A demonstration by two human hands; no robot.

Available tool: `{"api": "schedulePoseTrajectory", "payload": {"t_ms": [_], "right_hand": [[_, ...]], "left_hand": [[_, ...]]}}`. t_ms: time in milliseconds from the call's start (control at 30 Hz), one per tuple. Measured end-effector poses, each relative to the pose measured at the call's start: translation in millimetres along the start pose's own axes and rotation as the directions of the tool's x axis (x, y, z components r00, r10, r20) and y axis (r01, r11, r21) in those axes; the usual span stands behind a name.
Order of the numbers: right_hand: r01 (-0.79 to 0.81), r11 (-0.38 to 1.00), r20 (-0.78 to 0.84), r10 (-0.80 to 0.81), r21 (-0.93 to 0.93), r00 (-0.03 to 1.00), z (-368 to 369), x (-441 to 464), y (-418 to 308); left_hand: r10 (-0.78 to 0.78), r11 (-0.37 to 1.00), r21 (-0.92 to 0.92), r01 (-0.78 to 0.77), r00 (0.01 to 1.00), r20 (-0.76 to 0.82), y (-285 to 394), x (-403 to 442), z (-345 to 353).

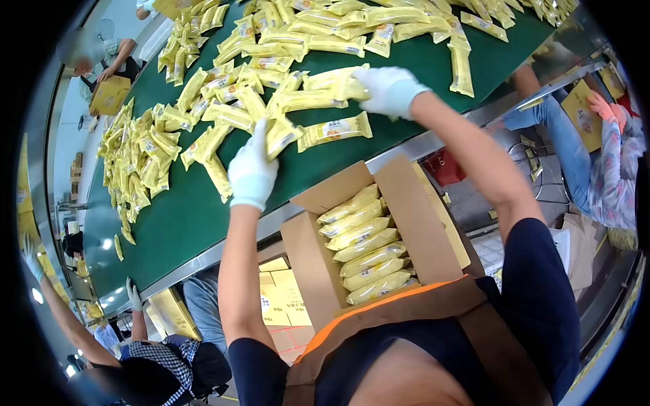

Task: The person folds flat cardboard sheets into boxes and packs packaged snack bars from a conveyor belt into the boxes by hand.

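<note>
My left hand [254,173], in a white glove, is closed on one end of a yellow snack packet [282,138] above the green belt. To the right, my right hand [388,92], gloved as well, grips the right ends of yellow packets [328,80] lying side by side; its fingertips are partly hidden. A single packet [334,131] with a printed label lies just below them on the belt. Close in front of my body stands an open cardboard box [313,260] with its flaps up, holding a row of several packets [365,237].
Many loose packets [139,155] are heaped across the green conveyor belt [196,227], which has a metal edge [271,222]. Other people work around it: one at lower left, one holding a yellow carton [110,95] at upper left, and one in pink gloves [607,110] at right.
</note>
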State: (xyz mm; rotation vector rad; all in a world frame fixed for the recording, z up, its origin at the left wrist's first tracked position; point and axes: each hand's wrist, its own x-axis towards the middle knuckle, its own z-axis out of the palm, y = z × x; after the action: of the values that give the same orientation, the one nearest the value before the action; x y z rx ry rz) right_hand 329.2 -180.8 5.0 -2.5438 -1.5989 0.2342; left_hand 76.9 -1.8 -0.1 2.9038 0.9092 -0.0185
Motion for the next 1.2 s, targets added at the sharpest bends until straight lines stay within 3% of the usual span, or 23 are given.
{"api": "schedulePoseTrajectory", "payload": {"t_ms": [67, 100, 167, 267, 400, 433, 500, 533, 633, 700, 767, 833, 900, 967, 1000, 1033, 1100, 1167, 1200], "right_hand": [[0.023, 0.990, 0.090, -0.010, -0.138, 0.996, -8, -2, 29], [0.013, 0.987, 0.167, 0.015, -0.161, 0.986, -15, -5, 40], [-0.007, 1.000, 0.002, 0.007, 0.010, 1.000, -1, -18, 52], [-0.253, 0.965, -0.201, 0.261, 0.065, 0.944, 21, -17, 49], [-0.162, 0.969, -0.149, 0.135, -0.187, 0.980, 28, -44, 11], [-0.055, 0.979, -0.189, 0.017, -0.198, 0.982, 30, -51, 11], [0.206, 0.947, -0.299, -0.276, -0.245, 0.913, 26, -71, 16], [0.250, 0.926, -0.346, -0.342, -0.283, 0.873, 20, -80, 17], [0.049, 0.967, -0.222, -0.107, -0.252, 0.969, 18, -96, 29], [0.037, 0.999, -0.112, -0.041, -0.035, 0.993, 20, -76, 47], [-0.166, 0.941, 0.278, 0.082, 0.295, 0.957, -24, -38, 39], [-0.123, 0.938, 0.187, 0.064, 0.324, 0.980, -33, 9, 39], [0.160, 0.963, -0.127, -0.134, 0.219, 0.983, -13, 62, 37], [0.116, 0.966, 0.097, -0.142, 0.232, 0.985, -12, 77, 14], [0.102, 0.967, 0.209, -0.152, 0.232, 0.966, -11, 84, 3], [0.173, 0.960, 0.123, -0.203, 0.222, 0.971, 9, 89, 7], [0.191, 0.956, 0.251, -0.245, 0.221, 0.937, -8, 66, -8], [0.160, 0.982, 0.207, -0.177, 0.100, 0.962, -11, 42, -12], [0.157, 0.987, 0.155, -0.160, 0.030, 0.975, -12, 29, -10]], "left_hand": [[0.049, 0.991, 0.126, -0.046, 0.998, -0.025, -31, -17, -2], [0.028, 0.989, 0.142, -0.039, 0.997, 0.077, -39, -23, -4], [0.009, 1.000, -0.017, -0.008, 1.000, 0.010, -48, -29, 14], [-0.149, 0.988, -0.053, 0.146, 0.987, -0.056, -39, -26, 23], [-0.079, 0.996, -0.048, 0.077, 0.996, -0.041, -34, -36, 33], [-0.082, 0.996, 0.037, 0.084, 0.996, -0.044, -25, -40, 29], [0.052, 0.987, 0.154, -0.034, 0.992, -0.118, -25, -56, 26], [0.081, 0.988, 0.143, -0.056, 0.980, -0.182, -25, -61, 31], [0.046, 0.997, 0.078, -0.030, 0.975, -0.217, -24, -65, 40], [0.031, 0.995, 0.103, -0.012, 0.983, -0.180, -19, -63, 34], [0.026, 0.996, 0.093, -0.008, 0.981, -0.194, -21, -62, 40], [0.033, 0.998, 0.058, -0.022, 0.979, -0.199, -27, -59, 47], [0.052, 0.998, -0.014, -0.056, 0.978, -0.200, -29, -59, 43], [0.079, 0.983, -0.144, -0.115, 0.969, -0.232, -33, -62, 38], [0.043, 0.985, -0.156, -0.073, 0.982, -0.185, -32, -64, 35], [0.065, 0.988, -0.124, -0.090, 0.979, -0.195, -29, -69, 28], [0.121, 0.983, -0.105, -0.152, 0.959, -0.257, -38, -75, 35], [0.068, 0.949, -0.284, -0.134, 0.971, -0.228, -38, -77, 33], [0.037, 0.954, -0.285, -0.090, 0.982, -0.187, -37, -77, 31]]}}
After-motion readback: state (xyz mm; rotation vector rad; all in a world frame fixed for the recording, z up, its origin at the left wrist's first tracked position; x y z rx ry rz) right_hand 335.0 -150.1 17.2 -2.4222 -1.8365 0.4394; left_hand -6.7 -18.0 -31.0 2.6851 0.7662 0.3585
